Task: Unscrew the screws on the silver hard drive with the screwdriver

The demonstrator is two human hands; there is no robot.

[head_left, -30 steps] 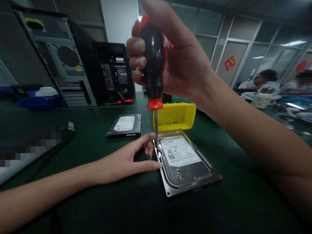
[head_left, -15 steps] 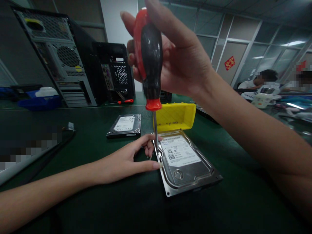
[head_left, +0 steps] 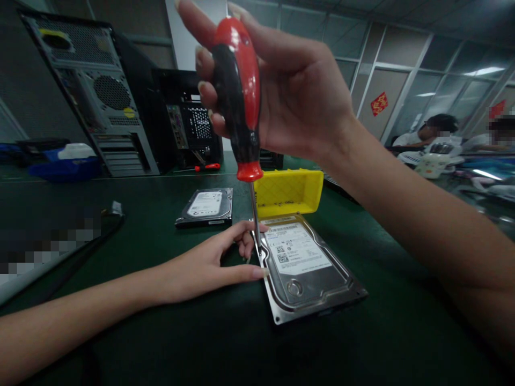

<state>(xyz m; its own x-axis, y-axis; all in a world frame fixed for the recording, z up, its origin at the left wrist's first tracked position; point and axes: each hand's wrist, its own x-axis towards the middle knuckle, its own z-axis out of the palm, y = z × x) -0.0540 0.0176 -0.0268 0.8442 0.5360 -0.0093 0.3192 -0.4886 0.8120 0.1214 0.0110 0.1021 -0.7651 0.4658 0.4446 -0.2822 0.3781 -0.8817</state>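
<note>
Our right hand: the right hand (head_left: 295, 88) grasps the red-and-black, bulbous-handled screwdriver (head_left: 241, 91) at its handle, the metal shaft pointing down.
Screwdriver tip: at the left edge of the silver, rectangular metal hard drive with a white label (head_left: 306, 268), between our left thumb and index finger.
Our left hand: the left hand (head_left: 205, 268) holds that same edge with thumb and index fingertip.
Hard drive: label up on the dark green tabletop (head_left: 193, 343), in front of us.
Just behind the drive: an open yellow plastic bin (head_left: 289, 190) with small dark pieces inside.
Left of the bin: a smaller-looking black-and-silver hard drive (head_left: 206, 206), lying flat.
Farther back, left: a tall black-and-grey computer case (head_left: 112, 96).
</note>
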